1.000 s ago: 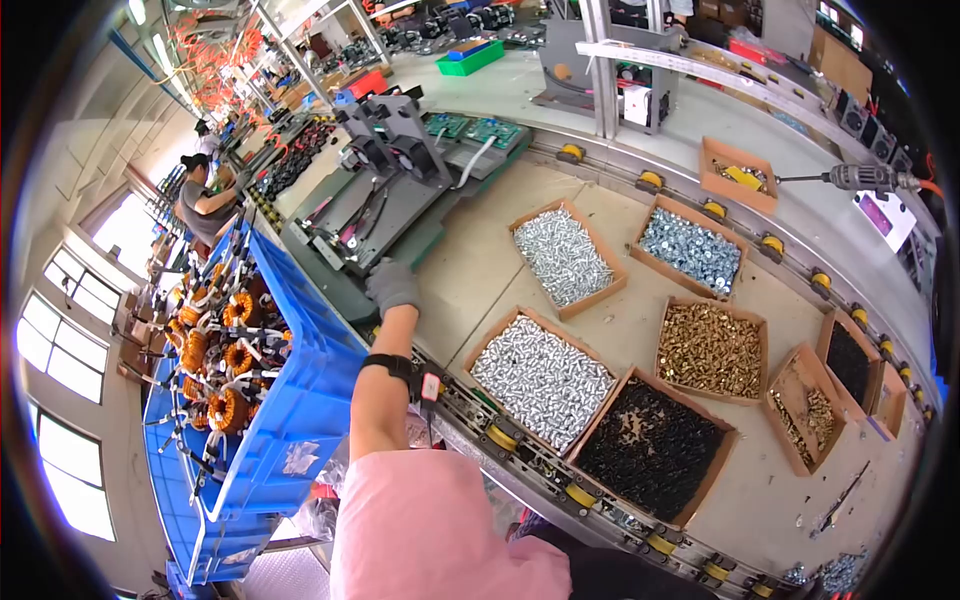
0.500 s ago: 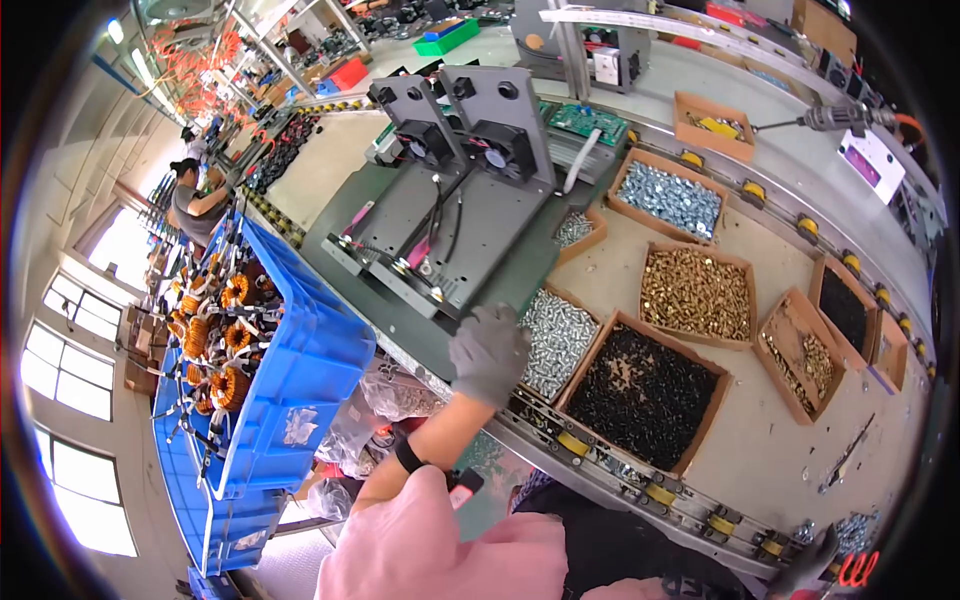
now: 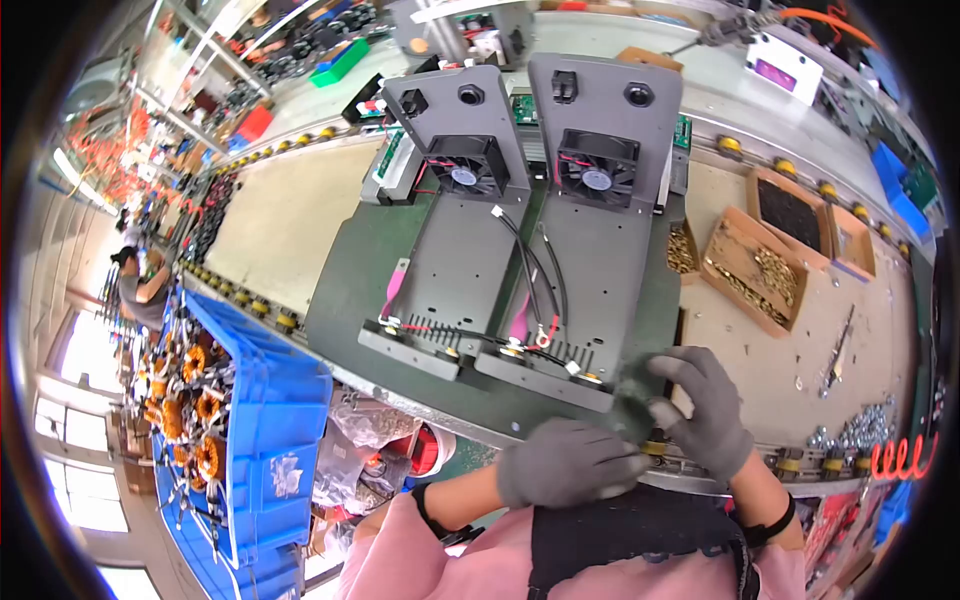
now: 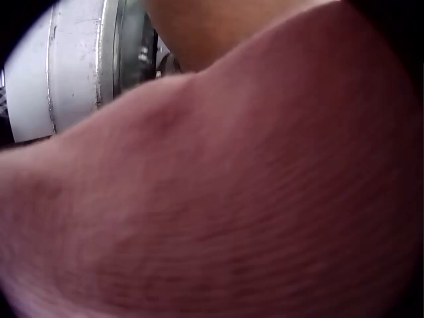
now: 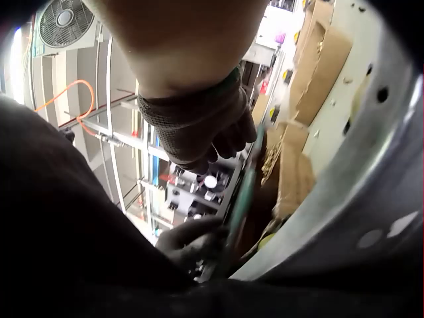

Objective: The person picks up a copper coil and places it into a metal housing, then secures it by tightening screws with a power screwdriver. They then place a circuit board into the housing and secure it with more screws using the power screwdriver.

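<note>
Two grey metal chassis (image 3: 590, 270) stand side by side on a dark green board (image 3: 350, 270). Each has an upright panel and a black fan (image 3: 598, 170); black cables and pink strips lie on their bases. My gloved left hand (image 3: 570, 462) is at the board's front edge, fingers together and pointing right. At the front right corner, my gloved right hand (image 3: 705, 415) has thumb and fingers apart, fingertips close to the board. The right wrist view shows its loosely bent fingers beside the board's edge (image 5: 245, 192). A pink sleeve (image 4: 199, 212) fills most of the left wrist view.
A blue crate (image 3: 275, 430) of copper coils stands at the left. Cardboard boxes of screws (image 3: 755, 270) and a pile of loose hardware (image 3: 855, 430) lie at the right. Roller rails run along the bench's front and back. An electric screwdriver (image 3: 725, 28) hangs at the back.
The board with both chassis has come nearer and to the right, turning square to me, and now covers several screw boxes. My left hand has moved right along its edge; my right hand has joined at the corner.
</note>
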`<state>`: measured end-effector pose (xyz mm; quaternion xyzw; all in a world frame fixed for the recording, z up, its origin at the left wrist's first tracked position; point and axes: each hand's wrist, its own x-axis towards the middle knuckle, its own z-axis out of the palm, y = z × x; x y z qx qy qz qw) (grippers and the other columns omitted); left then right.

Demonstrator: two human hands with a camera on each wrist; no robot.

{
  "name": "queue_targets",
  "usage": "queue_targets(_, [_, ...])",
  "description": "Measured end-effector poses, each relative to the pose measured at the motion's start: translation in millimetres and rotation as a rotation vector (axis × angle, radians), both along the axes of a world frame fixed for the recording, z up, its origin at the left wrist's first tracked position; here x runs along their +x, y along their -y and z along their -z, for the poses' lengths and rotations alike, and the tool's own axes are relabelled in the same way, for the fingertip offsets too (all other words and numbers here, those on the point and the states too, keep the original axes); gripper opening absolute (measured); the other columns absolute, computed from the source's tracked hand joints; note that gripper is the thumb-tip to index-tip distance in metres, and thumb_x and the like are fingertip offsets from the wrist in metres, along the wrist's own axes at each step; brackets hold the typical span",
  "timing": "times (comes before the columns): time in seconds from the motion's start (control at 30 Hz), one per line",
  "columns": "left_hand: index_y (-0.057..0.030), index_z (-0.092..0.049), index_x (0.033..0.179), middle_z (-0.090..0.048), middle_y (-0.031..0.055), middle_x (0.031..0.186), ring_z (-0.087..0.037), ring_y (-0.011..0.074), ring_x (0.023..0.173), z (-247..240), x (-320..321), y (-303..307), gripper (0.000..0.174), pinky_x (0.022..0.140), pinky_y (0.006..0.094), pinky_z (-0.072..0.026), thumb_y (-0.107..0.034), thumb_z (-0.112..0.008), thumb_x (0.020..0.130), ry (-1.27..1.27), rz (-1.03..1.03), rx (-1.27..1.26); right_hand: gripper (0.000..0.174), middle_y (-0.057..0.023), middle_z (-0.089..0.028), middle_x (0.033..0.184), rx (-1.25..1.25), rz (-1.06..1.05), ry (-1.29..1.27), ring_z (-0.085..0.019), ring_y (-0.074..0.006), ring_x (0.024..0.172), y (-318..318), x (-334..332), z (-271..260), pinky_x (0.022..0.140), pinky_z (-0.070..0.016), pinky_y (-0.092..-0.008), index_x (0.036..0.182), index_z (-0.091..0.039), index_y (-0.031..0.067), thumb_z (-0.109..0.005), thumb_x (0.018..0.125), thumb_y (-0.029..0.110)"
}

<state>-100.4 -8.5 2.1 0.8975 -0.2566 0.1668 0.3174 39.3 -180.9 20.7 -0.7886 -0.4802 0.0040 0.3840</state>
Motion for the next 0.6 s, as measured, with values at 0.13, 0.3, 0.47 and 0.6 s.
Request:
queue_targets(0.13, [-0.008,-0.062,0.108,-0.061,0.0071,0.093,-0.062,0.0254,0.086,-40,13,-44,0.052,0.071,0.0359,-0.0502,-0.038,-0.075,0.069,0.201,-0.464,0.19,0.05,-0.0107,-0.059,0.105,-0.142,-0.07,0.039,-0.055,-0.0308,0.093,5,-11,-12,0.083,-0.0423,-0.0412,0.114,-0.057,0.0074,-0.075,0.073,0.03])
queue_targets(0.3, [-0.0103,-0.065,0.087,-0.058,0.0045,0.077,-0.059,0.0237,0.071,-16,22,-52,0.046,0.061,0.0369,-0.046,-0.043,-0.08,0.059,-0.056,-0.488,0.342,0.047,-0.0056,-0.06,0.097,-0.389,0.099,0.208,-0.056,-0.0254,0.09,27,-20,-5,0.075,-0.043,-0.038,0.108,-0.061,0.0119,-0.076,0.069,0.034])
queue_targets(0.47, [-0.0138,-0.068,0.073,-0.048,0.0011,0.059,-0.053,0.0206,0.054,-20,10,-64,0.031,0.052,0.0354,-0.0407,-0.035,-0.082,0.056,-0.016,-0.453,0.42,0.029,-0.0033,-0.057,0.087,-0.448,0.153,0.269,-0.055,-0.0243,0.083,58,-7,1,0.071,-0.0431,-0.0383,0.088,-0.06,0.0132,-0.07,0.061,0.016])
queue_targets(0.6, [-0.0148,-0.067,0.073,-0.05,0.0021,0.062,-0.054,0.0219,0.058,-31,5,-66,0.029,0.052,0.0354,-0.04,-0.034,-0.081,0.057,-0.03,-0.463,0.448,0.029,-0.0025,-0.057,0.085,-0.356,0.134,0.274,-0.055,-0.0235,0.082,61,-6,11,0.069,-0.0433,-0.0379,0.088,-0.06,0.0129,-0.068,0.06,0.013])
